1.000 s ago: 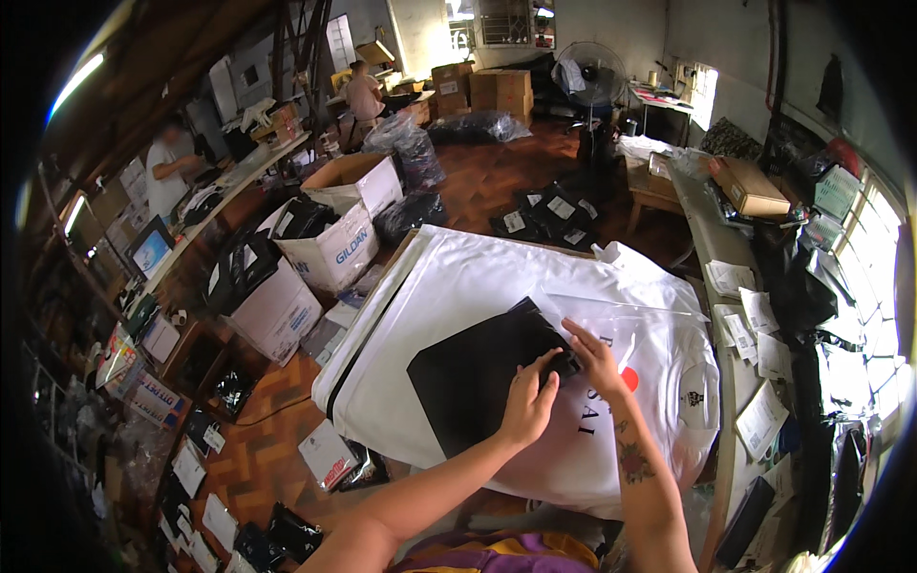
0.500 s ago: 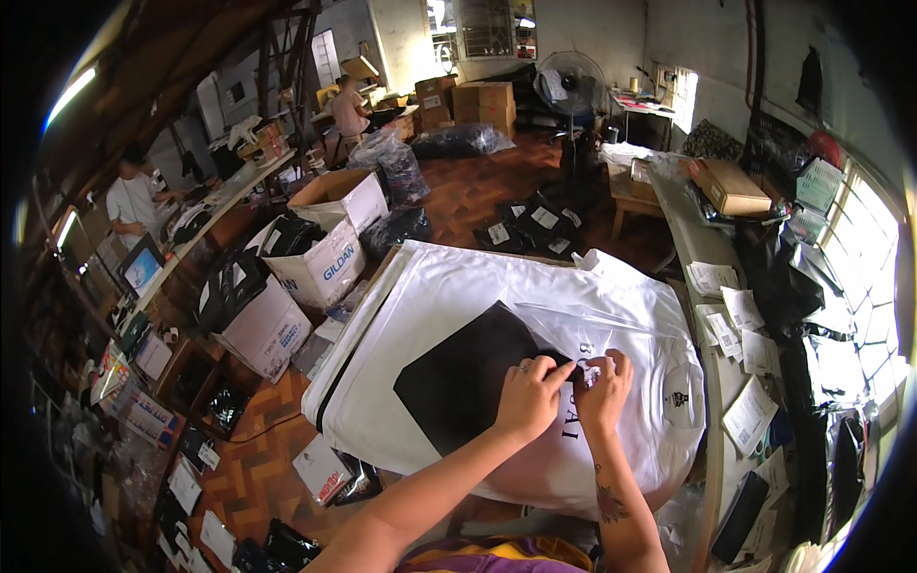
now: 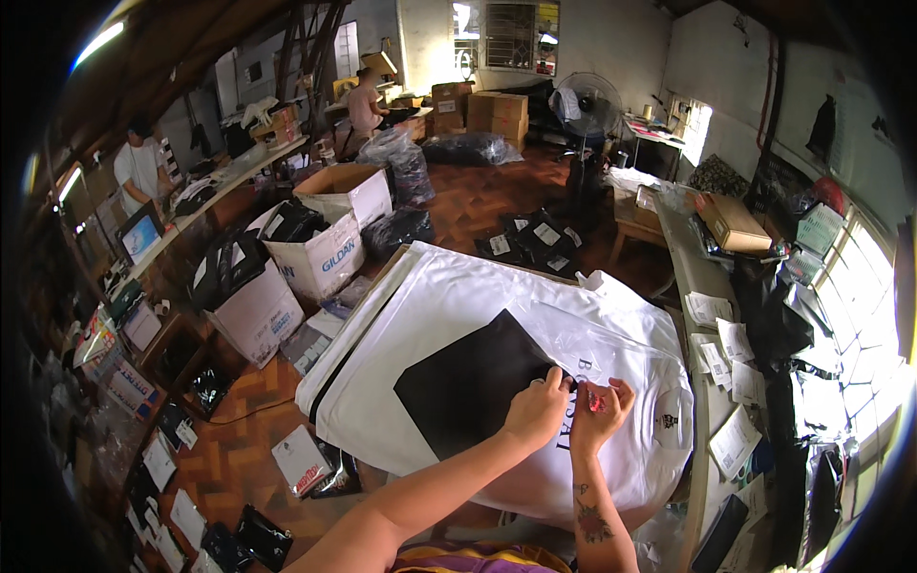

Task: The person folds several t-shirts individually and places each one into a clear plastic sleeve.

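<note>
A white T-shirt [image 3: 458,277] with dark lettering down its front lies spread before me, neck to the right, on top of other white garments. Flat on it is a black sheet [image 3: 468,377] with a clear, wrinkled film [image 3: 559,329] by its right side. My left hand [image 3: 537,411] is closed, fingertips pinching the sheet's right corner. Close beside it my right hand [image 3: 602,415] is curled around a small red object [image 3: 597,402], whose kind I cannot make out. Its thumb and fingertips are near the same corner.
Open cartons [image 3: 320,258] holding black packages stand left of the garments. At right, a long table [image 3: 702,401] carries paper slips and a dark phone-like slab [image 3: 721,530]. Black parcels [image 3: 540,239] lie on the floor beyond. Two people work at the far left; a fan [image 3: 587,105] stands behind.
My left hand's fingers have curled in tighter at the corner. My right hand has turned slightly, and the red object in it shows more. The view has shifted a little.
</note>
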`<action>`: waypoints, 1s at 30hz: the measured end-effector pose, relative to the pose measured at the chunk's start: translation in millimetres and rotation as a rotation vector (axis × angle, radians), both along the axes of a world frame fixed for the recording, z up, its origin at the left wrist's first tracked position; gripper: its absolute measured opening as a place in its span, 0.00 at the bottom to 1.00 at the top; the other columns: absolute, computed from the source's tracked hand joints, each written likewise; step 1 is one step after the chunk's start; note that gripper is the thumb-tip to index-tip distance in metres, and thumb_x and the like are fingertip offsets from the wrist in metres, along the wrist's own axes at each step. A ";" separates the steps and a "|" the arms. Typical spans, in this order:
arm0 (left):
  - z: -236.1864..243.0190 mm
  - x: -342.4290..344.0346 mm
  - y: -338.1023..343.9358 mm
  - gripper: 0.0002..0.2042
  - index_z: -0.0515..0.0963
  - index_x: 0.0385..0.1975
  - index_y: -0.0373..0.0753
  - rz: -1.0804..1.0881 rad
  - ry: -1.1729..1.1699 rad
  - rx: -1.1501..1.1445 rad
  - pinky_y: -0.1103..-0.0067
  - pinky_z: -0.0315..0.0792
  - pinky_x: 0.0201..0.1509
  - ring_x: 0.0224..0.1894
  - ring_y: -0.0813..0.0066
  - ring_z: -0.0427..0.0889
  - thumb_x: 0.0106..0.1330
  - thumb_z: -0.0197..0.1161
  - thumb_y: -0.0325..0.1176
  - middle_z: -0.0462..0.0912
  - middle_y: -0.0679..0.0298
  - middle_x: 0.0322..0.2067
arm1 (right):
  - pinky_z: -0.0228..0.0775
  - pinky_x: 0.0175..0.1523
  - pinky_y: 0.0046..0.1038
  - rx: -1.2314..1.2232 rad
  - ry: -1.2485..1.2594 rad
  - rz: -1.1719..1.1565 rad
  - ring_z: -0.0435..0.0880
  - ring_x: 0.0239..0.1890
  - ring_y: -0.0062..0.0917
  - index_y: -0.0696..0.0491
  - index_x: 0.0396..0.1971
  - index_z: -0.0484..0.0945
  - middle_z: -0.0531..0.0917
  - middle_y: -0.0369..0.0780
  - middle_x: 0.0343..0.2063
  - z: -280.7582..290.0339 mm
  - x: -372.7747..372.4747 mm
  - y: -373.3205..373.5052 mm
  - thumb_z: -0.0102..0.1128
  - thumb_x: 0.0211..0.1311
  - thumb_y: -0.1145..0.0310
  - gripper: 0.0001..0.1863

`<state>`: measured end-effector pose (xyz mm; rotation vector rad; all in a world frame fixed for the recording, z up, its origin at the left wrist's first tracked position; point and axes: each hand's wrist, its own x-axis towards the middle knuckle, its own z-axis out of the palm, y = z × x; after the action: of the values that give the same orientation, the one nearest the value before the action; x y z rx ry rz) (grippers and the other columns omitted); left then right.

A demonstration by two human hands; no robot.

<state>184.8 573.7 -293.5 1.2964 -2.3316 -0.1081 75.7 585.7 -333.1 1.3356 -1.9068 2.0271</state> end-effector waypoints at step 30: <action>-46.7 185.7 -90.1 0.20 0.74 0.60 0.34 -0.044 0.974 0.882 0.78 0.73 0.56 0.51 0.74 0.80 0.69 0.62 0.33 0.82 0.60 0.51 | 0.72 0.33 0.19 0.528 -0.736 0.827 0.81 0.31 0.17 0.61 0.49 0.78 0.84 0.36 0.34 -19.6 -39.9 -28.1 0.61 0.67 0.71 0.14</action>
<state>370.6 483.6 -340.2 1.1123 -1.4333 -1.5297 35.9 557.6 -352.7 1.9312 -2.6354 2.8152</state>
